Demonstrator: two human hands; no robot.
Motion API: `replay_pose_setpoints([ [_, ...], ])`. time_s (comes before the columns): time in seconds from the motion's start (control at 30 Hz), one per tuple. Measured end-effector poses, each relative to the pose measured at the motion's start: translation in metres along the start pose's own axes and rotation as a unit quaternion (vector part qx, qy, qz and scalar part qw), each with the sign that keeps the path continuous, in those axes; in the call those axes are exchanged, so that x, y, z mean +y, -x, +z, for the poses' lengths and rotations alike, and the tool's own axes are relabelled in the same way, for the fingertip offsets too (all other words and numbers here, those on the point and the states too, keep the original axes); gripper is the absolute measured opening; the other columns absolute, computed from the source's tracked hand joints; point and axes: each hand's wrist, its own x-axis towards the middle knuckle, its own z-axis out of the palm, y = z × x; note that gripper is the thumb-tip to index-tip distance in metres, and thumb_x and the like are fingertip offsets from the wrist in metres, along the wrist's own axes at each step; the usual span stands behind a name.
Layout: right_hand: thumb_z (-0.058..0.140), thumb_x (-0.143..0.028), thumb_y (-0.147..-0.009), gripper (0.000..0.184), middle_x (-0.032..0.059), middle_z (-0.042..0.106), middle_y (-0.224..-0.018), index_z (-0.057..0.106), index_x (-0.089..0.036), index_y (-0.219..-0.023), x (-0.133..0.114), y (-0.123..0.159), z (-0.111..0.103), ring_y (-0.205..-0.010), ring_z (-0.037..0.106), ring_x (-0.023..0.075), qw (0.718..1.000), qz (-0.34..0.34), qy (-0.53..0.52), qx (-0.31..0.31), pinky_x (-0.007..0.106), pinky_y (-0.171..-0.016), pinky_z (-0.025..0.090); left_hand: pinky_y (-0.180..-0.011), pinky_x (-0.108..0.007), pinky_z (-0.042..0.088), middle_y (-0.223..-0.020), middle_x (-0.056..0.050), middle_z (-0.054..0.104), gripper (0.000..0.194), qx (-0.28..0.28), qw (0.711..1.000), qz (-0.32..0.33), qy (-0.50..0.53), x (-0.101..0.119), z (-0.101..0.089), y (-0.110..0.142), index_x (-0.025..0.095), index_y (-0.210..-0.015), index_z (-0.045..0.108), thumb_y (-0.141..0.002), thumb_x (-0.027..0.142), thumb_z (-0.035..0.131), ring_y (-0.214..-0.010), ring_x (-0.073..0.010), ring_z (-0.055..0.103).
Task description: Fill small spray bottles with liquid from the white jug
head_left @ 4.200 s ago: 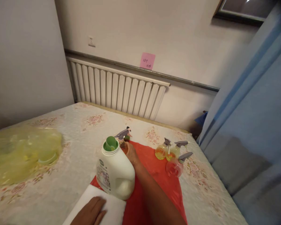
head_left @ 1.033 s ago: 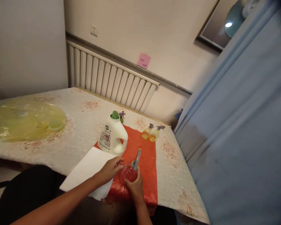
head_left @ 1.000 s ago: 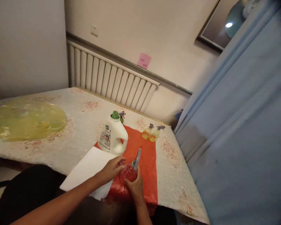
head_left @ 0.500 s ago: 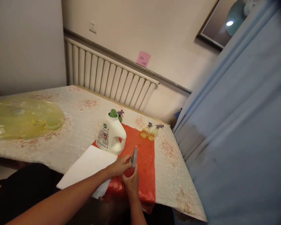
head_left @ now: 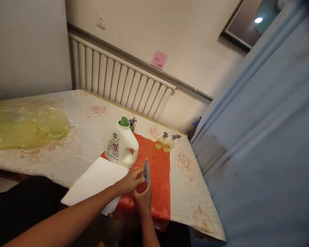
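Over the red plastic sheet [head_left: 159, 185], both hands are on a small spray bottle with a grey trigger head [head_left: 147, 170]. My left hand [head_left: 131, 180] closes its fingers around the neck, just beside the trigger head. Lower down, my right hand [head_left: 143, 200] wraps the bottle's body, which is mostly hidden by the fingers. Just beyond my hands stands a large white jug [head_left: 123, 145] with a handle, and something green [head_left: 124, 121] sits in its mouth.
Two spray bottles with yellow liquid [head_left: 168, 147] stand at the back right; another spray bottle [head_left: 132, 124] is partly behind the jug. A white board [head_left: 95, 180] lies left of my hands. A yellow plastic bag [head_left: 23, 127] covers the table's left. A blue curtain [head_left: 257, 147] hangs right.
The grey trigger head has turned slightly and stands more upright, with both hands still on the bottle. The view has shifted a little; the jug and other bottles stay put.
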Motion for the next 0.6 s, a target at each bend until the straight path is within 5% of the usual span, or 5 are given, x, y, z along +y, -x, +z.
replay_pose_setpoints([
  [0.2, 0.070, -0.023, -0.063, 0.063, 0.0209, 0.065, -0.124, 0.058, -0.010, -0.123, -0.010, -0.002, -0.005, -0.116, 0.062, 0.0336, 0.999, -0.040, -0.018, -0.010, 0.045, -0.099, 0.049, -0.088, -0.034, 0.046, -0.100, -0.002, 0.065, 0.034, 0.072, 0.996, -0.042, 0.001, -0.002, 0.007, -0.001, 0.018, -0.092, 0.059, -0.059, 0.017, 0.067, -0.094, -0.0220, 0.058],
  [0.3, 0.068, -0.022, -0.065, 0.068, 0.0212, 0.063, -0.127, 0.054, -0.009, -0.130, -0.016, -0.003, -0.007, -0.116, 0.063, 0.0325, 0.998, -0.034, -0.033, -0.028, 0.043, -0.097, 0.050, -0.096, -0.035, 0.043, -0.107, -0.005, 0.064, 0.035, 0.029, 1.000, 0.002, 0.003, 0.003, 0.003, 0.002, 0.018, -0.102, 0.061, -0.067, 0.018, 0.063, -0.104, -0.0234, 0.057],
  [0.4, 0.069, -0.025, -0.067, 0.070, 0.0225, 0.061, -0.131, 0.052, -0.008, -0.133, -0.021, -0.004, -0.009, -0.121, 0.060, 0.0324, 0.998, -0.041, -0.032, -0.027, 0.043, -0.100, 0.049, -0.094, -0.035, 0.044, -0.096, -0.003, 0.064, 0.017, -0.003, 1.000, 0.018, -0.015, 0.007, -0.001, 0.003, 0.018, -0.089, 0.062, -0.073, 0.021, 0.058, -0.099, -0.0231, 0.058],
  [0.6, 0.071, -0.028, -0.068, 0.067, 0.0208, 0.063, -0.128, 0.055, -0.010, -0.130, -0.026, -0.004, -0.012, -0.119, 0.061, 0.0324, 0.998, -0.048, -0.018, -0.027, 0.042, -0.099, 0.049, -0.088, -0.036, 0.047, -0.099, -0.003, 0.067, 0.026, 0.083, 0.995, -0.053, -0.006, 0.005, 0.007, 0.000, 0.018, -0.085, 0.059, -0.061, 0.017, 0.065, -0.094, -0.0233, 0.059],
])
